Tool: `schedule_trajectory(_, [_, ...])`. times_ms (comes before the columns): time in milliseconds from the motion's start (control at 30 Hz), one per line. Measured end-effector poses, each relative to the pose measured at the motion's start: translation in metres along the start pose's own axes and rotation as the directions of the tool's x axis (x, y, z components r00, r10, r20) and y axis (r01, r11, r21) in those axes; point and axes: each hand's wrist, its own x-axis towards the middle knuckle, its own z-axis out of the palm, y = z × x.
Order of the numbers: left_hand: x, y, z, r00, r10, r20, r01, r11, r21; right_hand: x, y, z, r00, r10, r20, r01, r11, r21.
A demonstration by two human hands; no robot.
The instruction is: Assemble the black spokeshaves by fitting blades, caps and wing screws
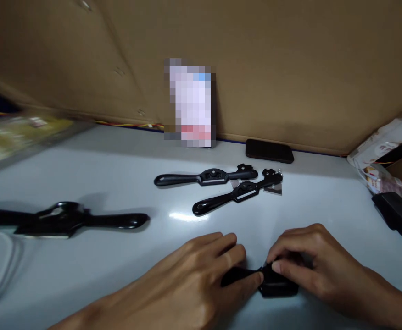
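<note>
A black spokeshave (278, 286) lies low on the table in front of me, partly covered by my fingers. My left hand (209, 270) is closed around its left handle, with the thumb pressed near the middle body. With thumb and fingertips, my right hand (311, 261) pinches the top of the body; whether a small part is between those fingers is hidden. Beyond my hands lie two more black spokeshave frames, a matte one (213, 176) and a glossy one (245, 191). A larger black spokeshave (59, 217) rests at the left.
Against the cardboard wall (290, 68) stand a pixelated card (192, 105) and a dark phone (270, 151). Small metal plates (273, 189) lie by the glossy frame. Plastic bags (22, 133) and a white cable (6, 266) are left; a packet (387, 142) and black object (400, 220) right.
</note>
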Motion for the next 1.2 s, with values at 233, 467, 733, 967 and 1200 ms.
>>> schedule_trajectory(233, [-0.001, 0.005, 0.000, 0.995, -0.085, 0.060, 0.087, 0.996, -0.030, 0.003, 0.009, 0.000, 0.995, 0.044, 0.085, -0.063, 0.973, 0.222])
schedule_trajectory(467, [-0.002, 0.005, 0.002, 0.973, -0.213, 0.092, 0.228, 0.954, -0.196, 0.004, 0.006, 0.000, 0.990, -0.138, 0.000, 0.138, 0.990, 0.030])
schedule_trajectory(733, [0.000, -0.002, 0.004, 0.970, -0.236, 0.054, 0.242, 0.942, -0.233, 0.003, 0.013, 0.006, 0.933, -0.330, -0.143, 0.293, 0.928, -0.230])
schedule_trajectory(967, [0.001, -0.002, 0.002, 0.970, -0.234, 0.059, 0.241, 0.941, -0.237, 0.004, 0.013, 0.019, 0.870, -0.429, -0.243, 0.303, 0.854, -0.424])
schedule_trajectory(1200, [0.000, -0.003, 0.003, 0.978, -0.205, 0.033, 0.206, 0.950, -0.233, 0.003, 0.013, 0.016, 0.807, -0.472, -0.356, 0.306, 0.849, -0.432])
